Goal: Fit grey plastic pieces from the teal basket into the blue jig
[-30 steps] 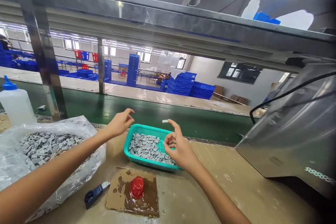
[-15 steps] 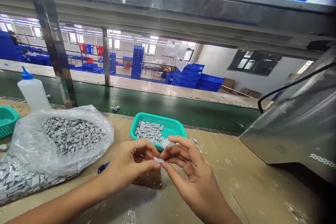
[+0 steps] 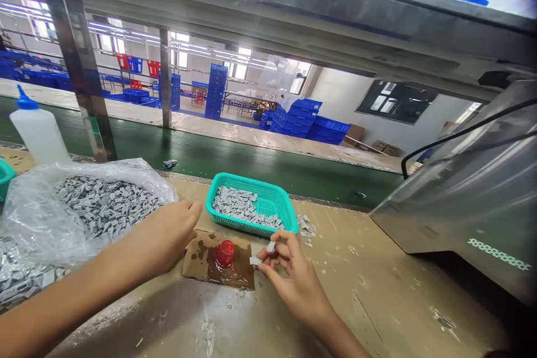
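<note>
A person's right hand (image 3: 296, 282) pinches a small pale piece (image 3: 254, 261) between thumb and fingertip above a tan work surface (image 3: 331, 291), while a second pale piece (image 3: 271, 247) sits just above it, tucked at the bent forefinger. Opposite, the left hand (image 3: 174, 235) is curled with its back to the camera; its fingertips are largely hidden, and whether they grip anything cannot be told. Between the fingers of the two hands, a glossy red domed object (image 3: 225, 253) stands on a wet-stained sheet of cardboard (image 3: 195, 269), near the pinched piece but apart from it. Just beyond the right fingertips, a teal perforated basket (image 3: 251, 228) holds a heap of grey parts (image 3: 235, 203), and a few loose parts (image 3: 306, 226) lie beside it, past the right forefinger. Left of the left fingers, an open clear plastic bag (image 3: 33, 212) bulges with more grey pieces (image 3: 104, 204), a white bottle with a blue cap (image 3: 39, 131) behind it. Well beyond both sets of fingers, a green belt (image 3: 235, 159) stretches crosswise, a small dark part (image 3: 169, 164) resting on it.
</note>
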`<state>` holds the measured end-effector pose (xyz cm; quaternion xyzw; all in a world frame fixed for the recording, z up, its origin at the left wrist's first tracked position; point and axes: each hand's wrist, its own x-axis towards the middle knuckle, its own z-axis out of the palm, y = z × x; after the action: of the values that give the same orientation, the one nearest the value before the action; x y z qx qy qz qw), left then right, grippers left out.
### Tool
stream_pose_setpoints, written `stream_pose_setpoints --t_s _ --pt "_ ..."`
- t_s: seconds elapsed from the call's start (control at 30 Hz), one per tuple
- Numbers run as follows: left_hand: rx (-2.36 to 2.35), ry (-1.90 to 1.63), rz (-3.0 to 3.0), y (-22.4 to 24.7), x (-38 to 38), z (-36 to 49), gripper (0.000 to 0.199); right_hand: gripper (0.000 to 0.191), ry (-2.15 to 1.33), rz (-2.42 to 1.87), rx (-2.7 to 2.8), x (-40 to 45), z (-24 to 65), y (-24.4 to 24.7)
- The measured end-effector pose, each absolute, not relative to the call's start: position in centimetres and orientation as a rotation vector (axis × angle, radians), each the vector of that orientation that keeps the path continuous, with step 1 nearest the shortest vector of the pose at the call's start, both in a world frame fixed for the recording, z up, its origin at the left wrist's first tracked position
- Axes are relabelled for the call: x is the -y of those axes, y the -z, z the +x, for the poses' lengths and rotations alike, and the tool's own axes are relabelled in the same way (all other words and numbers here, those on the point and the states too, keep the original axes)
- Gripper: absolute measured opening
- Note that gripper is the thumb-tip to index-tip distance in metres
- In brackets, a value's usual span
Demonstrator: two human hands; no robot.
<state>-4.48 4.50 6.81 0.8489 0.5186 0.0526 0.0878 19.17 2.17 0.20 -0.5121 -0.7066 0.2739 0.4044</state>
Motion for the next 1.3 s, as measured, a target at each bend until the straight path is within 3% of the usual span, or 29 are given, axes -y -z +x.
stream_pose_setpoints --t_s 0.13,0.47,0.57,0.7,0.8,0.93,1.07,1.3 --pt "-1.61 0.303 2.531 -5.7 -4.9 -4.9 0.024 0.021 -0.749 -1.384 1.814 -2.9 19.7 1.7" --pt "-1.564 0.352 2.571 -5.4 -5.4 -5.2 0.031 0.024 -0.772 -1.451 1.908 -3.6 19.3 0.8" --pt "-1.577 0.181 2.566 -5.9 -5.9 -5.8 0.025 0.025 -0.791 -1.444 1.916 -3.7 19.3 0.9" --pt "-1.525 -0.531 2.429 -6.8 -6.9 -6.1 0.02 0.026 -0.778 -1.449 1.909 -3.9 19.7 1.2" --pt "-1.207 -0.903 2.046 -7.4 -7.1 -5.5 0.024 0.025 -0.768 -1.437 1.918 -4.1 19.7 1.2" --pt "-0.884 -0.942 1.491 -7.4 -7.0 -4.8 0.036 0.024 -0.756 -1.434 1.956 -4.1 19.5 0.8" --pt "-0.808 -0.94 1.341 -7.1 -7.0 -4.4 0.044 0.025 -0.714 -1.458 2.001 -4.2 19.5 0.6" --pt "-0.64 -0.938 1.096 -6.8 -7.2 -4.5 0.04 0.026 -0.712 -1.422 2.048 -4.5 19.5 0.3"
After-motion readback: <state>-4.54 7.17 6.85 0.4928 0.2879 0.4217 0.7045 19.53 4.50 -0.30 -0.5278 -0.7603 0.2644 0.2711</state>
